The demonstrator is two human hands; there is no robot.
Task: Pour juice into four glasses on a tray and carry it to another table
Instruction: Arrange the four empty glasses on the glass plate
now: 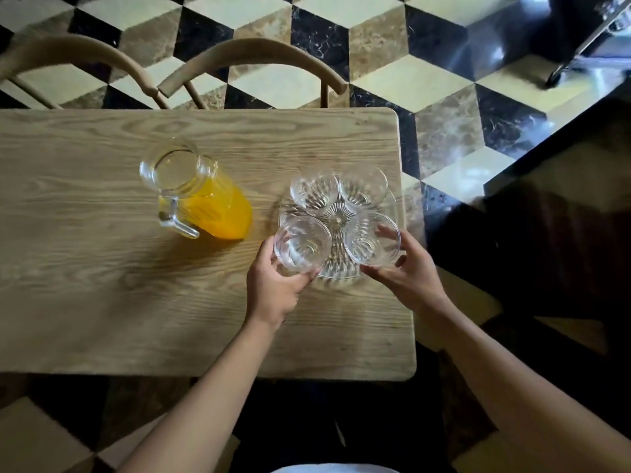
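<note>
— Juice first: where is it?
— In the jug, standing left on the table, well apart from the hands.
— And the hands?
— Left hand has its fingers wrapped round the near-left glass; right hand cups the near-right glass on the glass tray.
— Step?
— Arranging, I'd judge; all four are empty. Next calls for releasing a glass and taking the jug handle.

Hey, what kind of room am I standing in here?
Probably a dining area in a home or a cafe. A wooden table has two curved-back wooden chairs pushed in on its far side, the floor is patterned marble tile, and a pitcher of orange juice stands beside glasses on a glass tray.
</note>
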